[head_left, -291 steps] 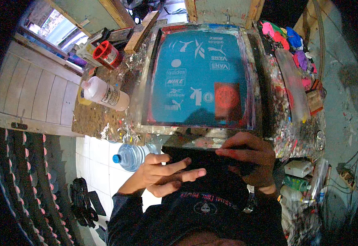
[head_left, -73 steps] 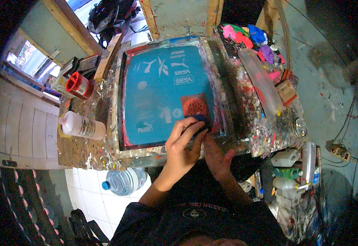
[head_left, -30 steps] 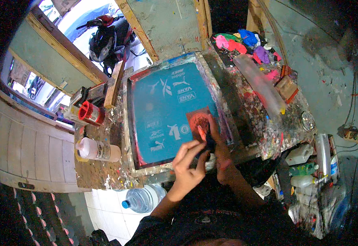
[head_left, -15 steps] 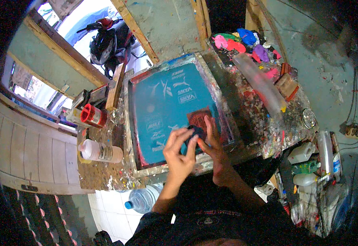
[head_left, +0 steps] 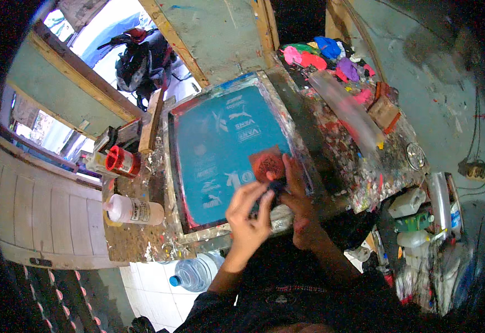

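Observation:
A small dark cloth (head_left: 277, 187) is bunched between my two hands over the lower right of a screen-printing frame (head_left: 170, 166) with teal mesh. My left hand (head_left: 248, 213) has its bent fingers closed at the cloth's left side, and its fingertips are slightly blurred. My right hand (head_left: 298, 200) holds the cloth against its inner side, with its longer fingers pointing up and away. Just beyond the hands, a reddish-brown square patch (head_left: 267, 161) with a round dark design shows on the mesh. Pale logo shapes cover other parts of the teal area.
Left of the frame lie a white bottle (head_left: 137, 211) on its side and a red tub (head_left: 123, 161). Crumpled coloured rags (head_left: 325, 55) and a long clear plastic piece (head_left: 348, 111) are on the right of the paint-crusted table (head_left: 359, 183). A water jug (head_left: 195, 273) is below.
Both hands and the dark cloth have shifted slightly right and down relative to the reddish patch, uncovering more of it. The view has tilted a little.

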`<state>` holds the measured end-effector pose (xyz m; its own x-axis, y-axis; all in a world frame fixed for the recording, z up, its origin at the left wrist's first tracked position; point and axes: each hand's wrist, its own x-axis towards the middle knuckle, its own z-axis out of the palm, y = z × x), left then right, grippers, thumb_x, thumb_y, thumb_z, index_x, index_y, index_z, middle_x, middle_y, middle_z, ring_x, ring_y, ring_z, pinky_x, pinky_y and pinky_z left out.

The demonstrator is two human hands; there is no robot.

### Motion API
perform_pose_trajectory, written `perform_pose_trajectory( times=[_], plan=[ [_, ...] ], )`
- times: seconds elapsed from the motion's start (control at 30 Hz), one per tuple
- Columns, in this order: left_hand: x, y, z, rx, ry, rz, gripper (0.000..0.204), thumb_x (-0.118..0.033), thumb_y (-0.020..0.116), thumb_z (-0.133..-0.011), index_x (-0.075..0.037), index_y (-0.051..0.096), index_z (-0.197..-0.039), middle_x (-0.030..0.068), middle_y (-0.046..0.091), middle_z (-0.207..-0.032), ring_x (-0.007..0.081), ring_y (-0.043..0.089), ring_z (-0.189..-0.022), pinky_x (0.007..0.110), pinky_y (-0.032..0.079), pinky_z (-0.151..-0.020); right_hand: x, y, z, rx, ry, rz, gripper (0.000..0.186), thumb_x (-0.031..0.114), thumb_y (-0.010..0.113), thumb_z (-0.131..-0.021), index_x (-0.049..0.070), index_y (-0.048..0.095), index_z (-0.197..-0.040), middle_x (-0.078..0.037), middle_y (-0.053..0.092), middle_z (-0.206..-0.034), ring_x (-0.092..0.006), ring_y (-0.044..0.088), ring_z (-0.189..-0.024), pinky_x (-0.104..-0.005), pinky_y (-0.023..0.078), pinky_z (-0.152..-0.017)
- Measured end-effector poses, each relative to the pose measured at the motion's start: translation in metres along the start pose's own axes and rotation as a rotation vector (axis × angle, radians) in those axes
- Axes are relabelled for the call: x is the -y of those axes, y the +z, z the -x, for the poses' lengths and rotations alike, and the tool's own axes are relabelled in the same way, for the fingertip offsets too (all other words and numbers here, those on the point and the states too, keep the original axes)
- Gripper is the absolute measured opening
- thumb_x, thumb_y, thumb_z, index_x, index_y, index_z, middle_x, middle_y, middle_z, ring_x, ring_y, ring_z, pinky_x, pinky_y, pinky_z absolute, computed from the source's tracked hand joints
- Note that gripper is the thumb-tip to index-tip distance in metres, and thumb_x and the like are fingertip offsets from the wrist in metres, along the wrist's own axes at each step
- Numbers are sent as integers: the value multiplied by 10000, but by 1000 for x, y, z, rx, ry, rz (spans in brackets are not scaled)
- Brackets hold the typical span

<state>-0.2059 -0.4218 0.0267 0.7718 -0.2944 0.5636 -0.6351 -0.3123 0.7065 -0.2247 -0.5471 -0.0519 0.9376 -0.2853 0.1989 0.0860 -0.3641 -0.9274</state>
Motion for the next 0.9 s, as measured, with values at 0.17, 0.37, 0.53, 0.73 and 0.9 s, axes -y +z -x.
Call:
perform_pose_trajectory(
  times=[0.17,0.37,0.53,0.73,0.9],
  plan=[
    [18,10,1,110,-180,116,199,-21,732,-808,7,689,-1001,96,668,-914,139,550,-743,263,450,-667,15,-46,19,-48,-252,326,751,593,243,-968,80,326,-1510,-203,176,-1593,-382,128,-1478,-521,104,-1174],
    [29,-11,22,-21,-385,358,182,-17,732,-812,10,678,-984,59,647,-1004,83,511,-750,217,407,-655,5,-162,-1,-429,-162,443,500,143,596,-937,76,465,-1415,-162,529,-1399,-316,492,-1309,-415,375,-1083],
    [67,-41,20,-59,-501,197,171,-72,721,-863,9,671,-1005,47,628,-1021,115,540,-906,256,419,-840,-71,-320,-133,-274,256,918,473,450,618,-893,83,664,-1189,-225,656,-1135,-382,642,-1018,-494,517,-842],
    [107,-78,50,-471,-633,35,300,-243,649,-948,12,619,-1104,63,606,-1052,164,536,-968,293,432,-892,-185,-329,-219,39,88,1315,397,428,694,-807,64,726,-963,-226,696,-887,-415,681,-833,-496,539,-763],
    [203,-161,115,-711,-452,-143,363,-268,626,-966,37,587,-1158,114,605,-1140,196,550,-1022,329,445,-922,-214,-388,-219,-151,16,1150,267,272,679,-821,49,708,-964,-202,697,-883,-371,690,-800,-480,546,-714]
  ],
)
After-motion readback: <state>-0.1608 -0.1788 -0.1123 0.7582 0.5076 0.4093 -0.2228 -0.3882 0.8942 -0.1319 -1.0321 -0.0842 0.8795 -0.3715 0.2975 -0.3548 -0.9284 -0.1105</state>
